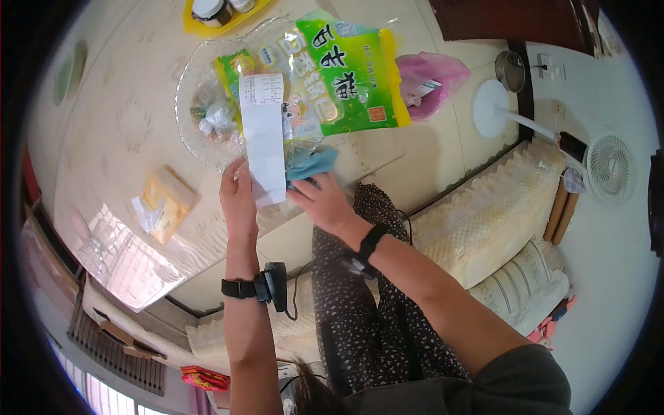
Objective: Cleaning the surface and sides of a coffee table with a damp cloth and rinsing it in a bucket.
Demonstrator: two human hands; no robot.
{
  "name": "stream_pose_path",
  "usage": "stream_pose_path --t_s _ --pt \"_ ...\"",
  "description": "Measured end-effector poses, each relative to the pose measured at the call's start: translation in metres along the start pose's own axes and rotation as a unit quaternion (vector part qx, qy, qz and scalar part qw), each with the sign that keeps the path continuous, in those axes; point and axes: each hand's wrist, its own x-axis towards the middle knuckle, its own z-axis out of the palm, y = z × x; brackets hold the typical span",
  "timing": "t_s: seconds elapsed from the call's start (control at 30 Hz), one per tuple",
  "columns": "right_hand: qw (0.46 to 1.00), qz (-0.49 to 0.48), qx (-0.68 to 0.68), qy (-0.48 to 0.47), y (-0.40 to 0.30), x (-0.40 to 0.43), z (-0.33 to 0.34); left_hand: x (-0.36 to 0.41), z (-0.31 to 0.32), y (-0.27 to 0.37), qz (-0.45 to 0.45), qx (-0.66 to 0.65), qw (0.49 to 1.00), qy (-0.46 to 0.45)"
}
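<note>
My left hand pinches the edge of a clear ribbed plastic or glass dish, beside a long white paper slip that bears print at its far end. The slip lies over a green and yellow plastic snack bag, which rests across the dish. Small wrapped items sit in the dish's left part. My right hand is on a blue cloth at the dish's near side; its fingertips are partly hidden.
A yellow tissue pack lies on the table at the left. Beyond the dish stands a yellow tray with jars. A pink bag-lined bin is past the table's right edge; a white fan stands further right, near the sofa.
</note>
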Motion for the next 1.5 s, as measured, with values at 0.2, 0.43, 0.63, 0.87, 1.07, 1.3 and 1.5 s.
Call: stream_pose_path --t_s 0.2,0.43,0.63,0.87,1.07,1.3,1.5 --pt "0.997 -0.05 -0.014 -0.05 0.021 0.005 -0.015 0.008 -0.012 -0.018 -0.005 -0.013 1.0 -0.002" --pt "0.988 0.061 -0.128 -0.059 0.084 0.003 -0.073 -0.021 0.008 -0.004 -0.071 -0.086 0.991 -0.075" --pt "0.989 0.091 -0.083 -0.08 0.08 -0.003 -0.07 -0.02 0.004 0.003 -0.069 -0.148 0.986 0.021" --pt "0.998 0.039 0.054 -0.01 0.154 0.093 -0.11 -0.005 0.006 -0.006 -0.053 -0.065 0.995 0.057" --pt "0.93 0.236 0.267 -0.09 0.19 0.195 -0.121 -0.014 0.013 0.003 -0.046 -0.11 0.984 0.134" --pt "0.894 0.046 0.363 -0.257 0.19 0.27 -0.116 -0.035 0.018 0.009 -0.075 -0.165 0.929 0.323" --pt "0.934 -0.252 -0.009 -0.253 0.207 0.259 -0.106 -0.011 0.068 0.171 0.287 0.363 0.879 0.112"
